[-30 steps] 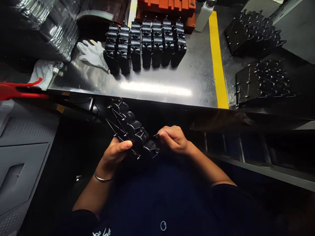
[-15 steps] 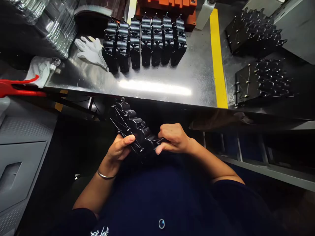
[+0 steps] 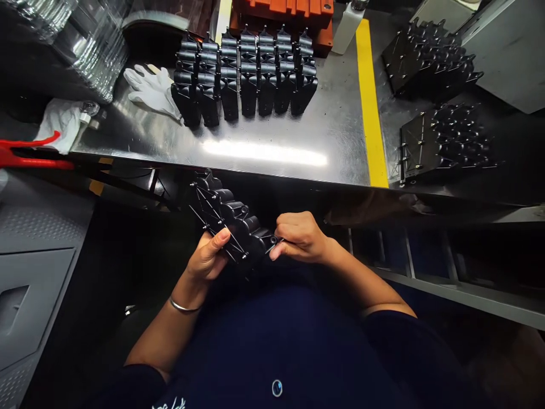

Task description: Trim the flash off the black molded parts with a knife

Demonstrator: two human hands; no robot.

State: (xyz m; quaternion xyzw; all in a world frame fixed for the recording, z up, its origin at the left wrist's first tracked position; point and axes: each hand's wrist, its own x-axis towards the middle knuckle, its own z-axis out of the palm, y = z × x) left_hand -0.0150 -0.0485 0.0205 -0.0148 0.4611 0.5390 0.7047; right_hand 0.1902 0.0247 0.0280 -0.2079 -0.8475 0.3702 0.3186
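My left hand (image 3: pixel 210 254) is closed round the lower left side of a black ribbed plastic part (image 3: pixel 227 213), its thumb lying on the flat face with thin ribs and small shiny studs. The part is tilted, with rounded, scalloped humps along its upper edge, and is held in front of my body below the table edge. At its right end, my right hand (image 3: pixel 301 237) pinches the corner by a small ring, thumb below the curled fingers. Whether some small thing also sits in that pinch is hidden.
On the metal table (image 3: pixel 272 133) stands a row of similar black parts (image 3: pixel 248 74). White gloves (image 3: pixel 153 91) lie to their left, with orange blocks (image 3: pixel 293 8) behind. Past the yellow stripe (image 3: pixel 372 102) are two stacks of black parts (image 3: pixel 419 145). A grey cabinet (image 3: pixel 38 267) stands at left.
My right hand has shifted slightly at the part's corner, and the small ring there now shows more clearly. The left hand keeps its hold. The camera view has moved a little.
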